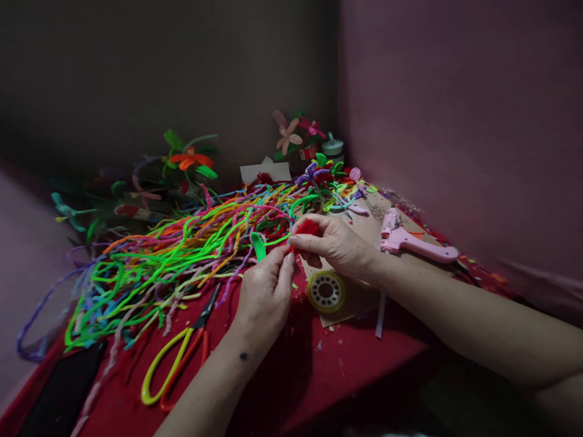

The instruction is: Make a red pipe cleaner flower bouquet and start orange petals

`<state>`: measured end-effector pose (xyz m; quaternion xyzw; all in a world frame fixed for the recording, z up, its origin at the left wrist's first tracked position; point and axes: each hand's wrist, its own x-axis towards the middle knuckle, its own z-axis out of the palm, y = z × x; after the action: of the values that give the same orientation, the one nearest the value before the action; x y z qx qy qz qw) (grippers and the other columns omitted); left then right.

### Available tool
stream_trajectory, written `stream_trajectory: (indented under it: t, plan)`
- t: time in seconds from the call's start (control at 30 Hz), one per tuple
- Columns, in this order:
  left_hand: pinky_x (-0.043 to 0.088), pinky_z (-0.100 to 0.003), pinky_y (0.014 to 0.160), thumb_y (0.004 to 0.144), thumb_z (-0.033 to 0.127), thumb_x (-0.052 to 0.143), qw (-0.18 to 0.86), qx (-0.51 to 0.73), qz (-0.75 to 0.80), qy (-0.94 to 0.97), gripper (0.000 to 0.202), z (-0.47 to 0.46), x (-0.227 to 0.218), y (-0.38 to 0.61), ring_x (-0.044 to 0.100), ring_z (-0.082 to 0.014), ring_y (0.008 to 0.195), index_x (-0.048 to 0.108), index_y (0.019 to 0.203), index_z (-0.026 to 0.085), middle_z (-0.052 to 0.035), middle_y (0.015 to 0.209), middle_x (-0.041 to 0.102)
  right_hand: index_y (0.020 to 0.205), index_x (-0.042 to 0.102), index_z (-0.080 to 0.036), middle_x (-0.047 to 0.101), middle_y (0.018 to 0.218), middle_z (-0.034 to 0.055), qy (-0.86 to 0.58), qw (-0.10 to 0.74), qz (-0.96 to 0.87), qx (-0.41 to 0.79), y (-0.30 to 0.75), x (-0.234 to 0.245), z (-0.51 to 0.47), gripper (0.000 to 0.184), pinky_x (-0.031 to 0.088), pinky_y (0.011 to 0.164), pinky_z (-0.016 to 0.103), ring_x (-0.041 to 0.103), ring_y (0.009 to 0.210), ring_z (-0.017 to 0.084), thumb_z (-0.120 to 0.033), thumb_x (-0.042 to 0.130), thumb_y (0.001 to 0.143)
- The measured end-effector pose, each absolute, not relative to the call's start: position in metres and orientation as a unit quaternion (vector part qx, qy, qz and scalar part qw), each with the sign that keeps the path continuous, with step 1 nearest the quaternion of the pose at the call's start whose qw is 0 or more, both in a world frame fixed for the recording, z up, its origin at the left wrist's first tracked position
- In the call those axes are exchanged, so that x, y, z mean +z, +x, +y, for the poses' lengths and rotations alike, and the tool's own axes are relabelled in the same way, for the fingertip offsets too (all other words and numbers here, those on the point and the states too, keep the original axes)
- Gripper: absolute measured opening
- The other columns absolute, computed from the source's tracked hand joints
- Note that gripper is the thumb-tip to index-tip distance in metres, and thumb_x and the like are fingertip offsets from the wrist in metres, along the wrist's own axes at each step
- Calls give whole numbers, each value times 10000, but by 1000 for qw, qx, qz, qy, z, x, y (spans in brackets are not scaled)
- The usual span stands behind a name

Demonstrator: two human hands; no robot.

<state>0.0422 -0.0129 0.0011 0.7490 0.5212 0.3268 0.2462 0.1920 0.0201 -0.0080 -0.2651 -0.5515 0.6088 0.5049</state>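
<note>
Over the front middle of the table, my two hands meet with their fingertips close together. My right hand [339, 244] pinches a fuzzy red pipe-cleaner piece [308, 227] between thumb and fingers. Closed at the lower edge of that same piece is my left hand [266, 292], its grip partly hidden. A green looped pipe-cleaner leaf [258, 246] shows just behind the left fingers; whether it is held or joined to the red piece I cannot tell. Left of my left hand lie scissors [184, 352] with one yellow and one red-orange handle.
A heap of colourful pipe cleaners [182, 261] covers the left side. To the right are a tape roll [327, 292], a pink glue gun [416, 241], cardboard [364, 227] and a glue stick [381, 315]. Finished flowers [286, 136] stand behind; a dark flat object [64, 391] lies front left.
</note>
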Motion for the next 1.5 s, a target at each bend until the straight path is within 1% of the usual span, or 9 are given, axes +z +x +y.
stream_trajectory:
  t: [0.17, 0.4, 0.5, 0.9, 1.03, 1.23, 1.3, 1.4, 1.5]
  plan:
    - [312, -215, 512, 855, 307, 470, 351, 348, 526, 692, 250, -13, 8, 42, 385, -99, 540, 650, 808, 141, 34, 584, 462, 773, 552, -162, 494, 539, -68, -266, 496, -559, 608, 193, -8, 19, 167, 288, 407, 175, 385, 419, 38, -299, 647, 773]
    - [177, -194, 432, 815, 383, 553, 586, 327, 479, 566, 252, -12, 13, 40, 261, -53, 461, 603, 828, 136, 24, 608, 494, 774, 554, -164, 497, 568, -59, -259, 481, -570, 613, 195, -8, 18, 177, 305, 446, 175, 400, 469, 46, -309, 654, 765]
    - [164, -193, 425, 815, 382, 563, 631, 321, 455, 539, 279, -12, 14, 39, 233, -44, 445, 533, 675, 142, 41, 552, 430, 784, 551, -167, 493, 584, -59, -241, 479, -573, 620, 195, -10, 20, 197, 303, 455, 179, 404, 487, 50, -320, 671, 753]
    - [154, -187, 430, 777, 373, 618, 622, 349, 454, 534, 230, -13, 16, 40, 208, -53, 465, 548, 734, 158, 70, 551, 335, 783, 492, -170, 433, 584, -55, -220, 478, -620, 582, 198, -5, 20, 348, 278, 446, 205, 358, 472, 63, -499, 449, 890]
    - [148, -193, 420, 788, 359, 606, 616, 349, 452, 542, 217, -14, 17, 39, 198, -55, 455, 544, 718, 164, 73, 532, 329, 799, 482, -180, 440, 589, -58, -211, 496, -610, 582, 195, -7, 18, 315, 270, 442, 201, 358, 464, 62, -484, 481, 881]
    - [220, -183, 438, 787, 347, 613, 494, 436, 484, 575, 175, -15, 24, 25, 299, -64, 485, 587, 742, 180, 54, 577, 394, 956, 516, -202, 550, 698, -11, -224, 528, -530, 625, 200, -9, 30, 296, 382, 470, 225, 468, 501, 92, -472, 409, 896]
    - [250, -184, 447, 783, 336, 618, 441, 473, 497, 578, 146, -15, 26, 19, 340, -73, 505, 598, 756, 193, 45, 600, 434, 954, 531, -191, 566, 708, -6, -307, 481, -553, 607, 207, -7, 32, 181, 396, 488, 223, 469, 511, 87, -344, 493, 864]
    - [251, -186, 429, 781, 323, 615, 418, 491, 508, 571, 132, -13, 27, 13, 351, -77, 499, 611, 762, 193, 33, 611, 477, 896, 599, -165, 612, 820, 42, -348, 255, -752, 497, 219, 1, 21, 144, 460, 666, 274, 558, 710, 138, -281, 568, 815]
    - [223, -168, 401, 777, 290, 613, 477, 502, 472, 546, 132, -10, 29, 12, 318, -62, 472, 602, 722, 171, 31, 582, 451, 1200, 543, -183, 557, 1163, 113, -330, 130, -881, 314, 226, 5, -1, 515, 421, 892, 376, 524, 1044, 252, -339, 687, 732]
